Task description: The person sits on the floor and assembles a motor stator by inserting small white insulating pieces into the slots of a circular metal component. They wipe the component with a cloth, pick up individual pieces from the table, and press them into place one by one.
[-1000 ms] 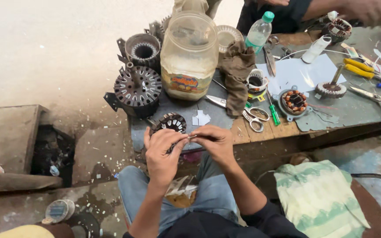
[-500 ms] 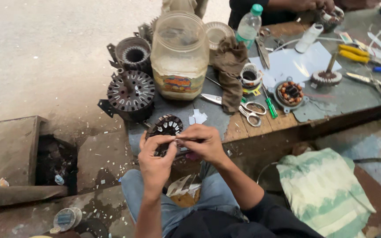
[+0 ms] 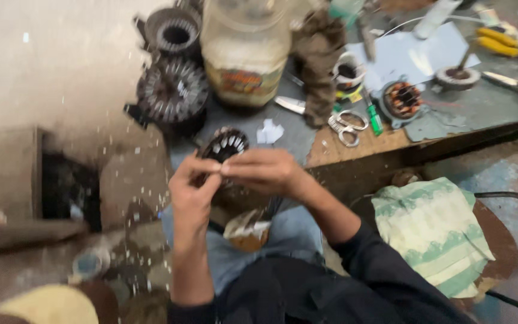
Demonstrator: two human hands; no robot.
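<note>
The head view is blurred. Over my lap, my left hand [image 3: 192, 191] and my right hand [image 3: 266, 171] meet fingertip to fingertip on a small dark round slotted stator core [image 3: 223, 145] at the near edge of the low workbench [image 3: 361, 150]. Both hands pinch at its rim. My fingers hide the lower part of the core. A scrap of white paper [image 3: 269, 131] lies on the bench just beyond my right hand.
Two larger motor stators [image 3: 172, 90] stand at the left, next to a big plastic jar [image 3: 246, 51] and a brown rag [image 3: 319, 54]. Scissors [image 3: 346, 125], a green screwdriver [image 3: 372, 114], a copper-wound stator [image 3: 403, 99] and pliers lie to the right. A green-white cloth [image 3: 433, 231] covers a seat.
The view has dropped and moved closer and become blurred. My hands stay together on the small core, now a little lower in the frame; the bench items have not moved.
</note>
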